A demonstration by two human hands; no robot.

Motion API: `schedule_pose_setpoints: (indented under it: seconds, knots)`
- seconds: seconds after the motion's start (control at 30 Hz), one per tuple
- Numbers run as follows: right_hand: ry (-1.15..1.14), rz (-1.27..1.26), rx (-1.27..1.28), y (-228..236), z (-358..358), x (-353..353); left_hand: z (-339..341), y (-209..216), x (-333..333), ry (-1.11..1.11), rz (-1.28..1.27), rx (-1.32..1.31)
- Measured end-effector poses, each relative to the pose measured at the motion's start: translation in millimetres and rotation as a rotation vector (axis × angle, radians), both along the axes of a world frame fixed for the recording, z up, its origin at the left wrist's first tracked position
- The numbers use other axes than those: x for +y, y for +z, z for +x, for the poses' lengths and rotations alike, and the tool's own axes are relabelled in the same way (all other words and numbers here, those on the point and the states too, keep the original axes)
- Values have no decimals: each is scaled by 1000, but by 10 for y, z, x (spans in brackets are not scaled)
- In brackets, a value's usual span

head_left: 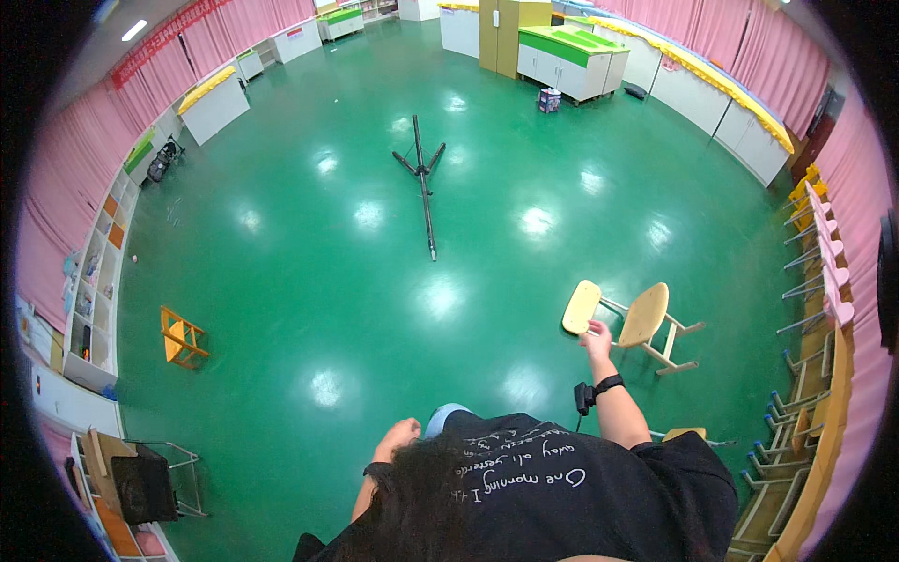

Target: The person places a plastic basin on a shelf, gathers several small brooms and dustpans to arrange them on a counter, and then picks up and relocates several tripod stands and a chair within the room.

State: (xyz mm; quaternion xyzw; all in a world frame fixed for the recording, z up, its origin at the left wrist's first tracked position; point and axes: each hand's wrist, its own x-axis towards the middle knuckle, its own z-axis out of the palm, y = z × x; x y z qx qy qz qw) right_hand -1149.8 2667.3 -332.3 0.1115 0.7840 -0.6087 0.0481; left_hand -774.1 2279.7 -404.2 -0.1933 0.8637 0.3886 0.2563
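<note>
A chair with pale yellow panels and a light metal frame is tipped over on the green floor to the right. My right hand is at its frame, close to the rounded yellow panel, with the fingers bent around a tube. A black device hangs at my right wrist beside a dark band. My left hand hangs low in front of my body, next to the light blue cloth at my leg. It shows nothing held, but its fingers are too foreshortened to read.
A black folded tripod stand lies on the floor ahead. A small orange wooden chair stands left. Stacked chairs and tables line the right wall, shelves the left. Another yellow-topped seat is partly hidden by my right arm.
</note>
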Motion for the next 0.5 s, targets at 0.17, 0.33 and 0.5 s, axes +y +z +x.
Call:
schedule_pose_setpoints:
  seconds: [0.17, 0.33, 0.5]
  knots:
    - [202, -75, -120, -157, -683, -688, -768, 21, -599, 154, 180, -232]
    - [227, -30, -157, -161, -1395, -1311, -1289, -233, -1258, 160, 140, 107]
    - [195, 36, -62, 73, -2350, -1836, -2892, 511, -1875, -123, -72, -125]
